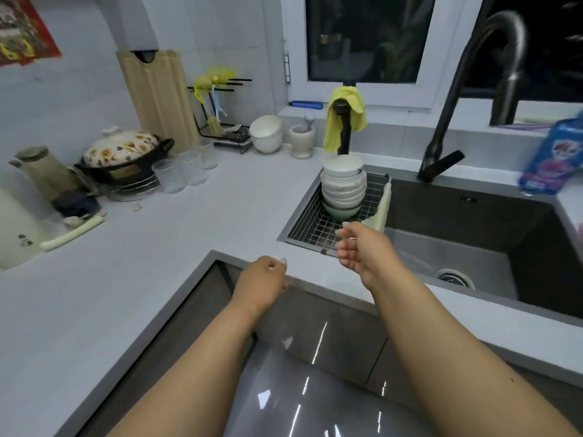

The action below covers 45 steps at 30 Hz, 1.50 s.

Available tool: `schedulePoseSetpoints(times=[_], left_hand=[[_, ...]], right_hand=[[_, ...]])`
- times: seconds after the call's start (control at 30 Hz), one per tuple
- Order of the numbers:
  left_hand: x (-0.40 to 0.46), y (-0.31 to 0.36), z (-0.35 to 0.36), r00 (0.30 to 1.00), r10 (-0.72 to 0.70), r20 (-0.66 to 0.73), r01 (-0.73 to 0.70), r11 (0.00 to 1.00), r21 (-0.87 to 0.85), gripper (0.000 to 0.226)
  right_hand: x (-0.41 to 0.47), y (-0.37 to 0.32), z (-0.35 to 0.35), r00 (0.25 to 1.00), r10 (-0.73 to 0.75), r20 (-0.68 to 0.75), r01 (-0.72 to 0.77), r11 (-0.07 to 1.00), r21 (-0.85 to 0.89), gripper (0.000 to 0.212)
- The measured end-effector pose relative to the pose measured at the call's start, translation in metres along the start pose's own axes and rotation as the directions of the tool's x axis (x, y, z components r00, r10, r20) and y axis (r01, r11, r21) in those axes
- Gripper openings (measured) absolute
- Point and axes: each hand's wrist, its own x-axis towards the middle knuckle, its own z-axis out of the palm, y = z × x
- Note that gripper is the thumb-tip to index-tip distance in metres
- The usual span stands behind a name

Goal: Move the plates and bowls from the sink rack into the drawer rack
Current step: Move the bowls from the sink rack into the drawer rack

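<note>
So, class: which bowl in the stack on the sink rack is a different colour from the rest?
The bottom bowl of the stack: it is pale green, while every bowl above it is white.

White L-shaped desk (132,266), sink (473,234) cut into the right side. On it, left end: white jug (15,228), thermos (41,175), flowered lidded pot (123,159) on a wire stand. Just right of the pot: cluster of clear cups (186,168). Back edge: cutting board (157,96) leaning on the wall, small black rack (227,134), tilted white bowl (266,134), mortar with pestle (302,140). Blue packet (552,159) at far right. Wire rack (315,228) sits in the sink's left end, bowl stack (344,187) on it.
</note>
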Motion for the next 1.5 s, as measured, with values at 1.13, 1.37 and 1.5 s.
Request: schedulePoseSetpoints(times=[1.13, 1.37, 1.5], left_hand=[[0.242, 0.121, 0.083, 0.993, -0.091, 0.076, 0.100, 0.986, -0.131, 0.025], [0.248, 0.117, 0.082, 0.986, -0.160, 0.036, 0.164, 0.978, -0.126, 0.021], [0.250, 0.121, 0.084, 0.986, -0.161, 0.033, 0.164, 0.977, -0.138, 0.019]], right_hand=[[0.333, -0.126, -0.021, 0.997, 0.003, -0.077, -0.056, 0.706, -0.706, 0.029], [0.341, -0.140, -0.016, 0.979, -0.202, -0.033, 0.082, 0.538, -0.839, 0.027], [0.331, -0.166, -0.015, 0.966, -0.256, -0.025, 0.112, 0.505, -0.856, 0.014]])
